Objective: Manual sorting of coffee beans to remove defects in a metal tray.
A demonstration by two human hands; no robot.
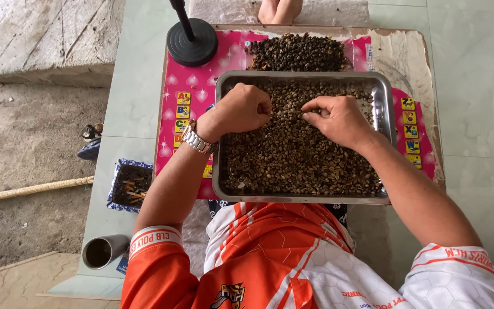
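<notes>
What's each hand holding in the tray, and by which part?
Cannot tell. The left hand is curled in a loose fist and the right hand pinches its fingertips over the beans in the metal tray; any held bean is hidden.

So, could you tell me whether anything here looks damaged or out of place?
The board under the tray is worn: its top right surface has peeled bare. A heap of dark beans lies loose on the pink mat behind the tray.
</notes>
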